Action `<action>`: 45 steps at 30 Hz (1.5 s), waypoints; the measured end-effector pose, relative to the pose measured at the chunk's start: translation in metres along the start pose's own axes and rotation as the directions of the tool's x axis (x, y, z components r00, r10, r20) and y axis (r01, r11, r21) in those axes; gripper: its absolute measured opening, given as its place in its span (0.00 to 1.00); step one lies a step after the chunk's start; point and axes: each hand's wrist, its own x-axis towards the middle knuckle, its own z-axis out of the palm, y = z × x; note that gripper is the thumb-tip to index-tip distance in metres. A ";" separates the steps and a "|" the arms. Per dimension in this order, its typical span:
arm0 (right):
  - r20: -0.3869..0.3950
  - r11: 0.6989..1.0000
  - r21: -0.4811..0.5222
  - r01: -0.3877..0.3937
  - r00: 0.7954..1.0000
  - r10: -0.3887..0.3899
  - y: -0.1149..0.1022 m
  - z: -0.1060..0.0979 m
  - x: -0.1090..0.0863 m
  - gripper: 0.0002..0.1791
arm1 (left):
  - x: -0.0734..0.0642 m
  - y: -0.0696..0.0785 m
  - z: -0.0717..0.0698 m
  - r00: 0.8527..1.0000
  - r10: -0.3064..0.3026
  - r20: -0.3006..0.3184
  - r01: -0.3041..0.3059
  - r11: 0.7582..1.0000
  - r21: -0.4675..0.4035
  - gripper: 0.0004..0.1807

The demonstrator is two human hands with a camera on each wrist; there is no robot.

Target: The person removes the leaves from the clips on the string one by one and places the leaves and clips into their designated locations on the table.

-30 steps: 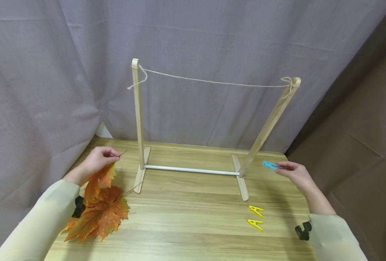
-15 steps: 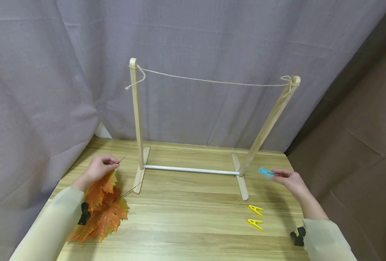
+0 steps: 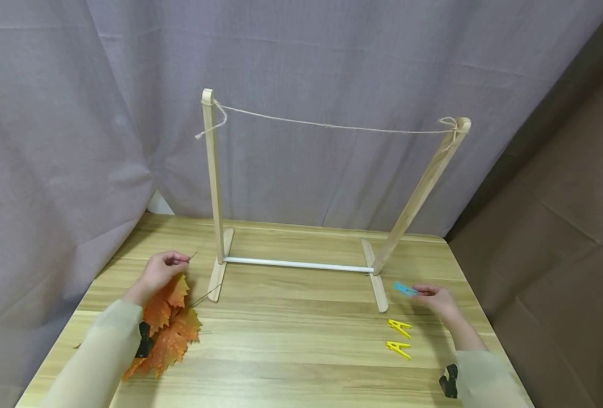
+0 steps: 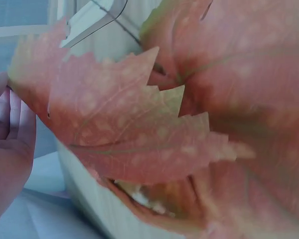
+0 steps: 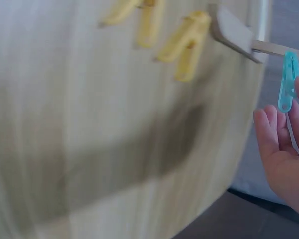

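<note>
At the left of the head view my left hand [image 3: 160, 273] pinches an orange maple leaf [image 3: 171, 294] by its thin stem, whose tip sticks out past the fingers. The leaf [image 4: 124, 119] hangs below the hand, over more orange leaves [image 3: 176, 340] lying on the table. My right hand [image 3: 436, 300] holds a blue clothespin [image 3: 405, 289] between thumb and fingers, above the table at the right. In the right wrist view the blue clothespin [image 5: 289, 82] points away from the fingertips. Two yellow clothespins [image 3: 398, 349] lie on the table just left of and nearer than that hand.
A wooden stand with a left post [image 3: 213, 181], a right post [image 3: 419, 198] and a white bottom rod [image 3: 296, 264] stands at the table's back. Twine [image 3: 332, 126] is tied between the post tops. A grey curtain [image 3: 301, 51] hangs behind the wooden table [image 3: 281, 351].
My right hand has moved nearer and leftward with the blue clothespin, lower in the head view. My left hand has moved slightly nearer with the leaf. The stand and yellow clothespins stay put.
</note>
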 end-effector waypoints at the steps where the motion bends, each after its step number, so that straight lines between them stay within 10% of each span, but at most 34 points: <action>1: 0.003 1.000 -0.003 -0.006 1.000 0.006 0.002 0.002 0.000 0.28 | 0.000 -0.002 0.001 1.000 -0.006 -0.002 0.006 1.000 -0.007 0.13; 18: -0.008 0.994 0.089 -0.070 0.997 0.071 0.026 0.013 0.004 0.26 | -0.007 -0.013 0.004 0.995 -0.104 -0.013 0.103 0.993 -0.058 0.19; 27: -0.013 0.990 0.136 -0.034 0.999 0.037 0.014 -0.010 0.001 0.26 | -0.008 -0.002 -0.006 0.983 -0.174 0.049 0.181 0.954 -0.240 0.25; 33: 0.016 0.948 0.318 0.016 1.000 -0.022 0.000 -0.024 -0.003 0.10 | -0.008 0.012 -0.012 0.991 -0.127 0.036 0.132 0.962 -0.237 0.26; 40: 0.003 0.938 0.342 0.048 0.999 -0.053 -0.023 -0.034 -0.005 0.22 | -0.006 0.028 -0.019 0.994 -0.099 0.048 0.108 0.949 -0.295 0.28; 45: 0.002 0.904 0.417 0.092 0.995 -0.102 -0.042 -0.040 -0.008 0.13 | -0.003 0.042 -0.022 0.998 -0.045 0.046 0.058 0.939 -0.339 0.28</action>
